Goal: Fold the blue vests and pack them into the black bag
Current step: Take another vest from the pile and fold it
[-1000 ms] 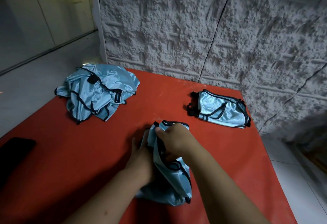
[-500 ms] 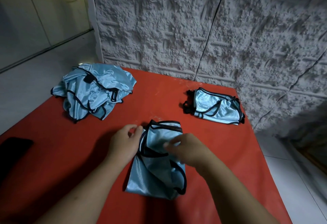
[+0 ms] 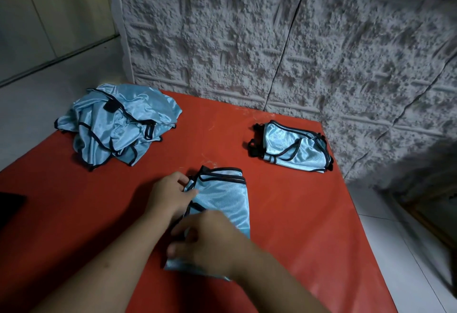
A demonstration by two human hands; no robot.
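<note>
A light blue vest with black trim [image 3: 223,196] lies partly folded in the middle of the red table [image 3: 296,213]. My left hand [image 3: 169,195] pinches its left edge near the top corner. My right hand [image 3: 210,243] lies over the vest's near end, with the fingertips curled at its left edge. A folded blue vest [image 3: 291,148] sits at the table's far right. A heap of unfolded blue vests [image 3: 118,122] lies at the far left. A black object [image 3: 10,205] at the left edge may be the bag; only a corner shows.
A rough grey textured wall [image 3: 272,40] rises right behind the table. Pale tiled floor [image 3: 395,238] drops away past the table's right edge, and more floor lies to the left beyond the heap.
The vest has been laid flatter and narrower. My right hand slid from its upper part down to the near end. My left hand moved out to the left edge.
</note>
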